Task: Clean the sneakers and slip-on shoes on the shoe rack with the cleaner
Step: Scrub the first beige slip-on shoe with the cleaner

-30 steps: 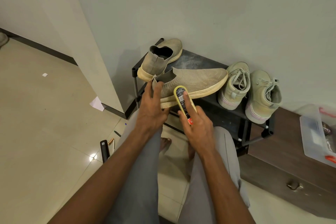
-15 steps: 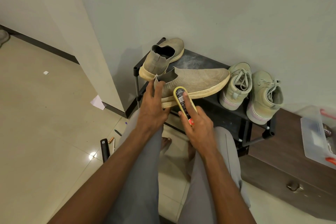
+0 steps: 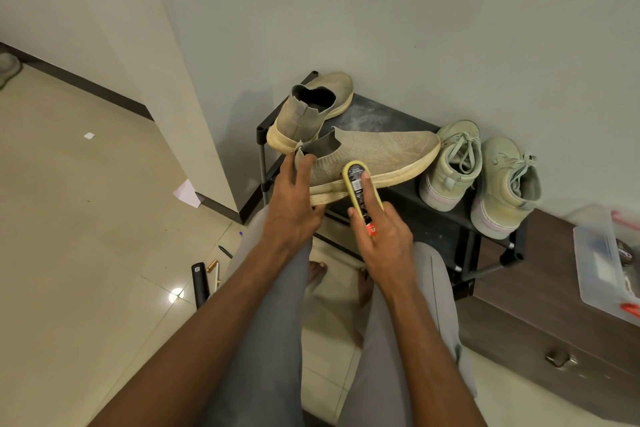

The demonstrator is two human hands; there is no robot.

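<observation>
Fingers of the left hand gripped the beige knit slip-on shoe's heel, hiding it; the right hand held the yellow oval cleaner against its ribbed sole.

Single head view, wide-angle, looking forward-down, close over shoe rack against wall.

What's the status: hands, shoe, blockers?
Left hand grips slip-on shoe at heel. Right hand presses cleaner against its side. Nothing blocking.
</observation>
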